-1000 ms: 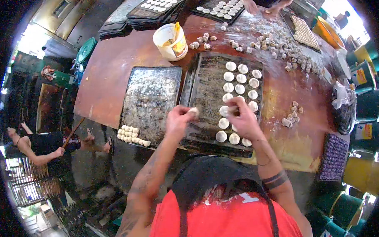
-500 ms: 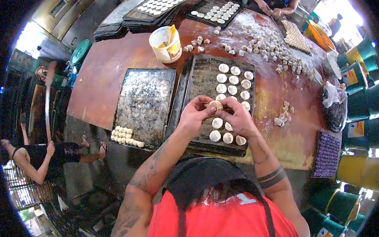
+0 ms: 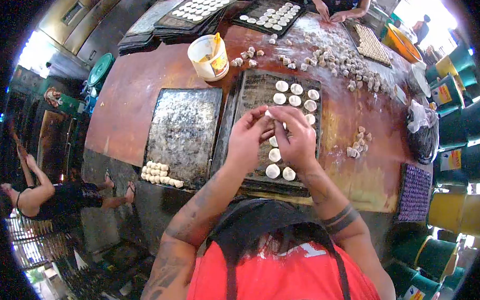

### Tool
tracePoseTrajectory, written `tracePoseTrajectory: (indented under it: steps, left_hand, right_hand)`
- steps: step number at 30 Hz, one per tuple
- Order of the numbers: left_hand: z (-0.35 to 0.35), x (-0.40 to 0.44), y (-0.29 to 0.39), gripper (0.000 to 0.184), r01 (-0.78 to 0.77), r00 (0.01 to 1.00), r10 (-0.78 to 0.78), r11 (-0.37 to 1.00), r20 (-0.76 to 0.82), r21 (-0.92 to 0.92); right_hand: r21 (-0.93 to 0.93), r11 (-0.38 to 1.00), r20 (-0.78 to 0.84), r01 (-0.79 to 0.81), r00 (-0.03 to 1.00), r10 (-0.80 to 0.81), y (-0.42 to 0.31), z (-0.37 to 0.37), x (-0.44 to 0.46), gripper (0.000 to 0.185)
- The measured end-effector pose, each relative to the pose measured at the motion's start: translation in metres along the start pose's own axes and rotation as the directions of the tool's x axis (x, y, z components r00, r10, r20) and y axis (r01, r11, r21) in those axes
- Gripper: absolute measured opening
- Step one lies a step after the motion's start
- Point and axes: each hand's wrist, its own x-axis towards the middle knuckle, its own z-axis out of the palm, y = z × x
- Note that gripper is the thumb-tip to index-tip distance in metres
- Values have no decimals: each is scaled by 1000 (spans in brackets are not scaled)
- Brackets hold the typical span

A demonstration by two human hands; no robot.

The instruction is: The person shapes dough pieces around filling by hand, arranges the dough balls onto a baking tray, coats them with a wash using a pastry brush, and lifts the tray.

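My left hand (image 3: pixel 247 136) and my right hand (image 3: pixel 296 135) meet over the dark tray (image 3: pixel 251 91). Their fingers are closed around a small pale dough piece (image 3: pixel 269 114), mostly hidden by the fingertips. Rows of round white dough discs (image 3: pixel 281 86) lie on the tray's right half, some covered by my right hand. To the left is a second metal tray (image 3: pixel 189 120), with small dough balls (image 3: pixel 159 173) grouped at its lower left corner.
A white bucket (image 3: pixel 209 58) stands behind the trays. Brownish lumps (image 3: pixel 348 69) are scattered over the floured table (image 3: pixel 122 101). Another person's hands (image 3: pixel 333 14) work at the far edge. Someone with a long stick (image 3: pixel 23 157) is at the left.
My hands joined around the dough piece after being apart, then rose slightly. A disc at the tray's lower right corner is gone from its place. The person at the left moved the stick.
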Motion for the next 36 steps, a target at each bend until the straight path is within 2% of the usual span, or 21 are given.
tracePoseTrajectory:
  steps: [2, 3, 6, 7, 10, 11, 14, 15, 18, 19, 20, 22, 23, 24, 25, 26, 27, 28, 30, 33, 36]
  left_hand:
    - [-16, 12, 11, 29, 254, 967, -253, 963, 19, -94]
    - [-18, 11, 14, 32, 194, 981, -193, 980, 19, -50]
    - [-11, -4, 17, 34, 119, 982, -137, 983, 130, 138]
    - [-9, -5, 14, 36, 236, 949, -247, 969, 198, 74]
    - [-10, -3, 1, 34, 357, 906, -285, 911, 313, -206]
    - [-11, -7, -2, 32, 421, 883, -332, 872, 332, -248]
    - [-17, -13, -12, 31, 457, 881, -421, 876, 215, -156]
    - [-16, -13, -16, 32, 409, 909, -394, 907, 137, -104]
    - [-38, -9, -22, 34, 346, 938, -338, 929, 81, -130]
    - [-34, -15, -8, 36, 199, 978, -196, 979, -71, 43]
    - [-37, -19, -9, 38, 150, 989, -144, 942, -42, 300]
    - [-43, -29, -12, 41, 13, 997, -68, 683, 46, 730]
    - [-58, -34, -37, 49, -136, 988, 13, 551, 155, 823]
    - [-60, -39, -40, 63, -210, 974, 63, 607, 217, 766]
    - [-67, -41, -40, 68, -139, 989, 28, 539, 147, 831]
    - [-73, -42, -38, 74, -66, 997, -1, 464, 75, 883]
    - [-83, -35, -42, 76, -50, 999, 38, 538, 35, 842]
    - [-89, -26, -41, 79, -38, 997, 71, 608, -7, 793]
    - [-97, -20, -39, 72, -33, 996, 87, 659, -32, 751]
    - [-103, -23, -22, 57, -42, 994, 103, 633, -31, 773]
    - [-107, -26, -41, 46, 168, 986, -129, 735, -107, 657]
  right_hand:
    - [-121, 985, 93, 120, 990, -110, 7, -1, -2, 19]
    - [-144, 988, 156, 49, 987, -27, 3, -5, -1, 24]
    - [61, 991, 255, 122, 958, -133, -6, -6, 13, 36]
    - [124, 978, 302, 170, 932, -201, 1, -3, 16, 43]
    - [136, 991, 520, 20, 850, -88, -10, -15, 25, 40]
    - [140, 988, 480, 62, 869, -122, -2, -11, 21, 36]
    - [59, 958, 335, -282, 909, 247, 6, 3, -2, 33]
    - [123, 907, 257, -403, 896, 363, 0, 7, -8, 33]
    - [168, 948, 148, -272, 957, 248, 16, 37, -32, 43]
    - [280, 887, 198, -367, 926, 320, 26, 40, -41, 40]
    - [380, 803, 246, -458, 887, 390, 35, 43, -50, 38]
    - [383, 676, 328, -630, 777, 538, 44, 41, -59, 34]
    - [246, 699, 376, -672, 731, 570, 46, 39, -64, 31]
    - [142, 710, 431, -689, 689, 583, 45, 38, -69, 30]
    - [38, 718, 479, -695, 644, 597, 42, 35, -74, 30]
    - [-66, 723, 520, -688, 595, 613, 41, 35, -77, 29]
    - [-114, 841, 498, -528, 702, 508, 61, 50, -98, 25]
    - [-271, 910, 687, -315, 598, 412, 70, 54, -97, 25]
    - [-382, 924, 662, -15, 693, 285, 65, 61, -105, 30]
    - [-328, 944, 643, -31, 725, 247, 47, 44, -106, 57]
    - [-10, 990, 609, 137, 786, -103, 66, 47, -147, 65]
